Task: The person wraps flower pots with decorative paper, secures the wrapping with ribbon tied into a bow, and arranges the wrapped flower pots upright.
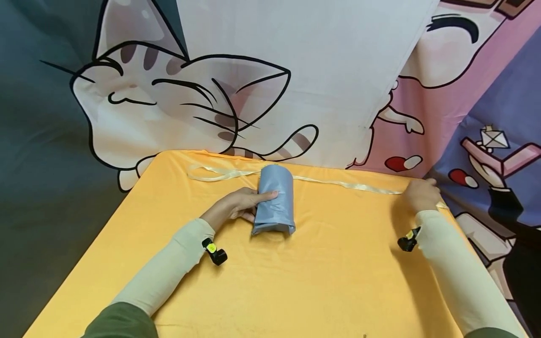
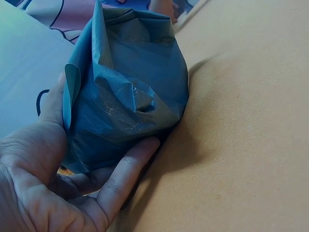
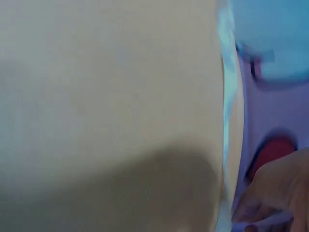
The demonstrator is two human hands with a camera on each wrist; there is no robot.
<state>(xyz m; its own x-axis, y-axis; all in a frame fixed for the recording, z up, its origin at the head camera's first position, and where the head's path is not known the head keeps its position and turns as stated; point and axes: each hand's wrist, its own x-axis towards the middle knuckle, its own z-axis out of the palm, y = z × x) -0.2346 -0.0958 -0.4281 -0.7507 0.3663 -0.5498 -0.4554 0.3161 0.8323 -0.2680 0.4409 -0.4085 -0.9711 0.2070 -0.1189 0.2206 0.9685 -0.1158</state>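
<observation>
Roll (image 1: 276, 195) near tabletop's (image 1: 329, 281) far edge, long axis pointing away, left hand (image 1: 242, 205) nearer, fingers clamped on its left side; ribbon (image 1: 361, 187) running crosswise behind or under it to right hand (image 1: 421, 195), fingers pinching near ribbon's end.

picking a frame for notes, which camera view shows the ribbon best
The head view: it shows the ribbon running out on both sides of the blue package and reaching the right hand. The right wrist view shows one blurred stretch near the table edge. In the left wrist view I cannot make it out.
</observation>
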